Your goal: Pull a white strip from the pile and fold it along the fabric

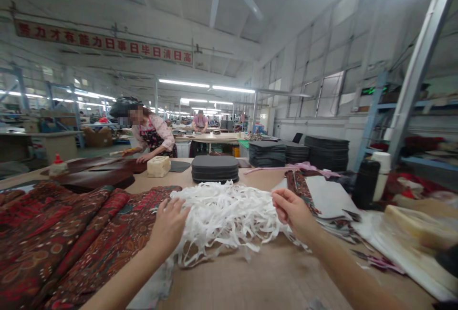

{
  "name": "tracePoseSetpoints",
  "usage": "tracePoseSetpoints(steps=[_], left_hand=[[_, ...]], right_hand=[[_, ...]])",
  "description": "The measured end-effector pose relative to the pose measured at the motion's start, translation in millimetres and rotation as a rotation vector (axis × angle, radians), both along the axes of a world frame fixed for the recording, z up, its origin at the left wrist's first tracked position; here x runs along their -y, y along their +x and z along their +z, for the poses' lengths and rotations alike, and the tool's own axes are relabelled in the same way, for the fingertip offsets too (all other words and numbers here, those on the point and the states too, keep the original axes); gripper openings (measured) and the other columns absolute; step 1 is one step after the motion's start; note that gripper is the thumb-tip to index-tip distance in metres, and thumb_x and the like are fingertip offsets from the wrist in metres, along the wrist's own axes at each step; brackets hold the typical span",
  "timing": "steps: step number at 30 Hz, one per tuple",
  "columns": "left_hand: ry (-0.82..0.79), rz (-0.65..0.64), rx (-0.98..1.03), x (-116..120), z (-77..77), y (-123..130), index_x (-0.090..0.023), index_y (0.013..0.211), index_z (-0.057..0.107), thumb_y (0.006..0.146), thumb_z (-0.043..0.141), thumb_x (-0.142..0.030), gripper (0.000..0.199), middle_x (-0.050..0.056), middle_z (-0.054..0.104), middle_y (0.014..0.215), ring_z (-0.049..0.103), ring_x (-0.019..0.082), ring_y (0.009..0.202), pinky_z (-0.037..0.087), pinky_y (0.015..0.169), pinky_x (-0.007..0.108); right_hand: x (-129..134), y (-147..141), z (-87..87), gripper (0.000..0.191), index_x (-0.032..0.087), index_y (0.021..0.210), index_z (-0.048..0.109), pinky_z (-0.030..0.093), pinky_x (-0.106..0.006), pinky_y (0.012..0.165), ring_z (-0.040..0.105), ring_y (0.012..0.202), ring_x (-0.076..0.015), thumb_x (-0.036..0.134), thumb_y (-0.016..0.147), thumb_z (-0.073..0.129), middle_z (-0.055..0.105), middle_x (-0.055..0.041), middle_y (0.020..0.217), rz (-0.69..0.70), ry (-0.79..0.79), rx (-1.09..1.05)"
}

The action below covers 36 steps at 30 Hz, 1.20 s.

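Note:
A loose heap of white fabric strips (pixel 232 214) lies tangled on the brown table in front of me. My left hand (pixel 171 222) is at the heap's left edge, its fingers apart and lying against the strips. On the opposite side, my right hand (pixel 294 210) is closed in a pinch, thumb against curled fingers, beside the heap's right edge. Whether a strip is caught between those fingertips cannot be made out. Under and beside my left forearm spreads a red-brown patterned fabric (pixel 89 233).
Behind the heap stand a dark grey stack of rounded pieces (pixel 214 169) and a pale yellow block (pixel 158 166). Purple-handled scissors (pixel 382 261) lie at right, near stacked grey-and-patterned pieces (pixel 331 195). A co-worker (pixel 153 133) leans over brown sheets (pixel 96 174) across the table.

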<state>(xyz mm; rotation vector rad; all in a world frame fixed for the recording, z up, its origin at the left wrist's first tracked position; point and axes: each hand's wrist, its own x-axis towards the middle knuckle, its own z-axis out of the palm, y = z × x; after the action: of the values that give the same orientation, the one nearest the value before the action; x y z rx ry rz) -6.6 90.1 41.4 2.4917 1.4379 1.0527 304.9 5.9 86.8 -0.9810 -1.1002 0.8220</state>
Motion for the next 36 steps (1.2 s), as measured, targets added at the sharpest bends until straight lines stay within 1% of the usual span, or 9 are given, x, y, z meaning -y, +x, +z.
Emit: tracePoseSetpoints(steps=[6,8,13,19,22,27,29,32,36], left_hand=[[-0.172,-0.342,0.080,52.1,10.0,51.2,-0.018,0.112,0.059,0.088,0.051,-0.027,0.027,0.005,0.067,0.100,0.063,0.016,0.086,0.051,0.074,0.025],[-0.202,-0.458,0.100,65.8,10.0,66.6,-0.021,0.122,0.050,0.084,0.058,-0.028,0.040,0.004,0.064,0.111,0.062,0.015,0.093,0.050,0.076,0.022],[-0.036,-0.683,-0.201,64.3,-18.4,95.8,-0.023,0.135,0.037,0.079,0.065,-0.033,0.063,0.011,0.038,0.142,0.031,0.030,0.130,0.022,0.107,0.052],[-0.069,-0.690,-0.316,19.9,-64.0,107.9,-0.016,0.094,0.066,0.080,0.053,-0.010,0.020,0.013,0.062,0.115,0.040,0.033,0.124,0.006,0.106,0.060],[-0.098,-0.640,-0.154,27.5,-53.0,109.5,-0.017,0.100,0.064,0.078,0.054,-0.009,0.026,0.013,0.058,0.120,0.041,0.031,0.122,0.013,0.107,0.056],[-0.266,-0.662,0.242,87.5,-7.5,130.8,-0.020,0.130,0.040,0.081,0.060,-0.042,0.057,0.012,0.051,0.127,0.049,0.023,0.115,0.040,0.097,0.037],[-0.709,-0.935,0.707,105.1,3.7,139.0,-0.018,0.119,0.047,0.064,0.074,-0.043,0.065,0.008,0.061,0.104,0.061,0.021,0.092,0.048,0.083,0.034],[-1.071,-0.835,0.948,112.5,8.6,131.5,-0.018,0.110,0.052,0.052,0.077,-0.032,0.065,-0.006,0.051,0.064,0.046,0.009,0.043,0.043,0.046,0.024],[-0.708,-0.501,0.663,108.0,9.8,83.6,-0.020,0.101,0.061,0.064,0.066,-0.022,0.038,-0.005,0.053,0.068,0.045,0.009,0.054,0.034,0.051,0.022]], right_hand=[[23.2,-38.1,-8.6,0.026,0.016,0.080,0.061,0.020,-0.019,0.037,0.033,0.041,-0.0037,0.041,0.077,0.065,0.052,0.0043,0.061,0.170,0.015,0.276],[27.0,-49.3,-11.5,0.024,0.016,0.082,0.060,0.022,-0.019,0.039,0.034,0.043,-0.0044,0.040,0.081,0.061,0.052,0.0043,0.061,0.211,0.020,0.329],[26.7,-59.5,0.7,0.025,0.017,0.087,0.056,0.019,-0.018,0.036,0.033,0.039,-0.0036,0.041,0.080,0.062,0.053,0.0045,0.061,0.201,0.086,0.184],[34.5,-17.3,59.6,0.026,0.025,0.098,0.051,0.022,-0.015,0.035,0.033,0.036,-0.0032,0.028,0.076,0.066,0.054,0.0070,0.064,-0.132,0.418,-0.046],[35.9,-6.9,60.7,0.032,0.027,0.099,0.047,0.023,-0.015,0.033,0.035,0.036,-0.0040,0.027,0.074,0.066,0.055,0.0070,0.067,-0.204,0.399,-0.021],[36.7,-42.2,15.1,0.025,0.025,0.091,0.046,0.029,-0.016,0.031,0.041,0.035,-0.0068,0.037,0.076,0.062,0.054,0.0065,0.062,-0.050,0.134,0.085],[41.1,-54.0,5.8,0.019,0.023,0.087,0.050,0.041,-0.020,0.039,0.051,0.042,-0.0112,0.039,0.078,0.057,0.055,0.0044,0.056,0.003,0.046,0.182],[46.8,-48.2,6.7,0.024,0.022,0.090,0.060,0.053,-0.031,0.069,0.065,0.077,-0.0216,0.041,0.078,0.053,0.067,-0.0057,0.082,-0.039,0.068,0.422],[46.6,-21.2,0.7,0.034,0.024,0.098,0.065,0.047,-0.040,0.090,0.060,0.101,-0.0285,0.041,0.075,0.049,0.067,-0.0081,0.103,-0.088,0.146,0.874]])
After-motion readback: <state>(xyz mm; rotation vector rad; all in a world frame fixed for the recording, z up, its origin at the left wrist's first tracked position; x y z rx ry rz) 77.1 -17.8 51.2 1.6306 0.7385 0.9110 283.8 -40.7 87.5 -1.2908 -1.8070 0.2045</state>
